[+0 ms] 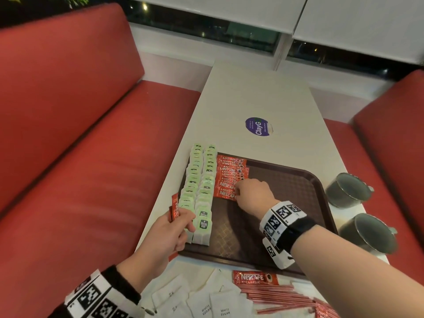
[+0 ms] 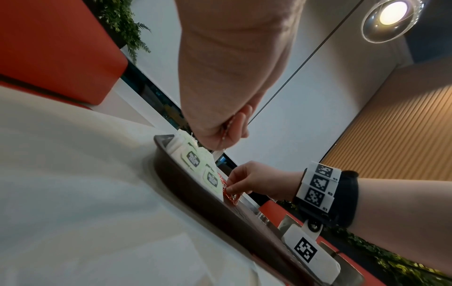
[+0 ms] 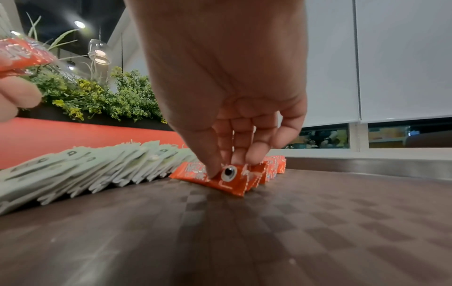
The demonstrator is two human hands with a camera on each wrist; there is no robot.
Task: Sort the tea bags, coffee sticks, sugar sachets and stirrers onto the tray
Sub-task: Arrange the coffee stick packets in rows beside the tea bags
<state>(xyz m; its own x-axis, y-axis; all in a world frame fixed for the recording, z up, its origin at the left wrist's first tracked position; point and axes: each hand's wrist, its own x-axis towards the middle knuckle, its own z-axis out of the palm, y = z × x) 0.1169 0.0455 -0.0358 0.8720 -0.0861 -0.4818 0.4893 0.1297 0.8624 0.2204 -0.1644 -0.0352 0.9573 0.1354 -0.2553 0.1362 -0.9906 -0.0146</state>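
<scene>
A brown tray point(image 1: 286, 177) holds two rows of green tea bags point(image 1: 199, 180) along its left side and a row of red coffee sticks point(image 1: 229, 173) beside them. My right hand point(image 1: 238, 191) reaches down to the nearest coffee stick point(image 3: 220, 178) in that row and pinches it between thumb and fingertips point(image 3: 254, 154). My left hand point(image 1: 183, 214) hovers at the tray's left edge and grips a few more coffee sticks point(image 1: 174, 206) upright. White sugar sachets point(image 1: 206, 304), red-striped stirrers point(image 1: 275, 294) and one loose coffee stick point(image 1: 254, 277) lie on the table nearest me.
Two dark mugs point(image 1: 348, 189) point(image 1: 367, 232) stand right of the tray near the table's right edge. A purple round sticker point(image 1: 258, 129) marks the white table beyond the tray. Red bench seats flank the table. The tray's right half point(image 3: 318, 232) is bare.
</scene>
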